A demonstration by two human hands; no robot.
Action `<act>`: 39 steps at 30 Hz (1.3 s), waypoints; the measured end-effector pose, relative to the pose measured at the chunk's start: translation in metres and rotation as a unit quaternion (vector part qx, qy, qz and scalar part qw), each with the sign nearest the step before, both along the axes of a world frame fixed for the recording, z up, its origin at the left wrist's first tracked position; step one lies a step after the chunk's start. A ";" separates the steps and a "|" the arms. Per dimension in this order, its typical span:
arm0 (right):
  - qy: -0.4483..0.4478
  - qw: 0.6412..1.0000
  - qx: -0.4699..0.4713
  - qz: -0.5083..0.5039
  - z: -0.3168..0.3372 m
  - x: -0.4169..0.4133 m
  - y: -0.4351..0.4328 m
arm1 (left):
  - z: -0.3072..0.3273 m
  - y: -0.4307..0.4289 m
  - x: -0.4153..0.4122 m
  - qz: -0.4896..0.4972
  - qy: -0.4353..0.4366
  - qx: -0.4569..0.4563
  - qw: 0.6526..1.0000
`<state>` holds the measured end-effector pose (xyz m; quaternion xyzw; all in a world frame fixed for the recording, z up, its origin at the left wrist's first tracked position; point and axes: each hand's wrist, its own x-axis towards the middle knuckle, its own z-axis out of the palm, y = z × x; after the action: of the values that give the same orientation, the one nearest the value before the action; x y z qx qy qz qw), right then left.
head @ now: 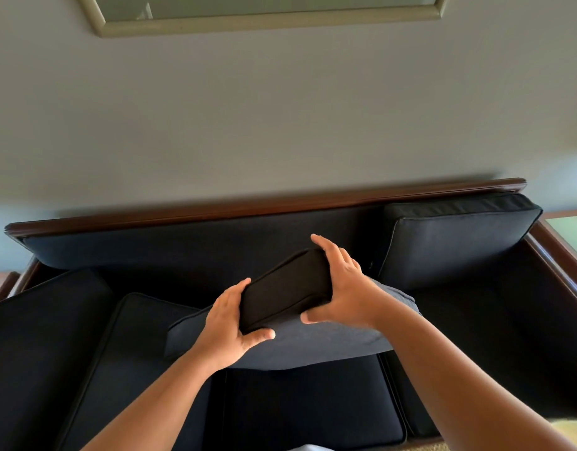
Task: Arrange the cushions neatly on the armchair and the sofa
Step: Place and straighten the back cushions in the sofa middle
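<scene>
Against a plain grey wall stands a long dark sofa with a smooth, shiny brown wood rail along its top and sides. High on the wall hangs a frame with a pale, dull gold edge.

At the far left, a big flat cushion leans tilted against the sofa's arm. Its cloth is dark blue, almost black, and looks soft and woven. Just beside it, a second cushion lies slanted on the seat, with a thin cord running round its edge.

Next comes the left hand. It grips the near end of a thick, boxy cushion, with the fingers on top and the thumb underneath. This held cushion is in the middle, lifted above the seat and tilted, so its narrow side faces up. Its wide face underneath looks a lighter grey-blue where light hits it.

Further right, the right hand clamps the far end of the same cushion, fingers curled over the top edge.

At the right, another square cushion stands upright against the sofa back, neat and puffy, with a thin cord on its edges. A wooden arm closes that side.
</scene>
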<state>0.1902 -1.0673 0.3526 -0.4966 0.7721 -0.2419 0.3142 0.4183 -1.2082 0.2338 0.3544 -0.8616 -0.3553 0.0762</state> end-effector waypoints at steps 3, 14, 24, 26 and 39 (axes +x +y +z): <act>0.053 0.998 0.031 0.028 0.009 -0.009 0.011 | -0.018 0.000 0.008 0.006 -0.067 -0.004 0.998; 0.383 0.880 0.278 0.046 -0.072 -0.043 0.074 | -0.047 0.027 -0.005 -0.083 -0.245 -0.104 0.960; 0.304 0.901 0.293 -0.101 -0.176 -0.102 0.219 | -0.038 0.098 -0.119 -0.224 -0.264 -0.230 0.910; 0.303 0.913 0.259 -0.093 -0.183 -0.096 0.213 | -0.043 0.088 -0.107 -0.207 -0.286 -0.240 0.904; 0.290 0.931 0.222 -0.003 -0.157 -0.137 0.183 | -0.037 0.081 -0.103 -0.180 -0.262 -0.234 0.919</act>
<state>0.0533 -0.8840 0.1957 -0.4601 0.8652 0.0894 0.1780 0.3155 -1.1275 0.1973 0.2456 -0.9586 -0.0450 -0.1371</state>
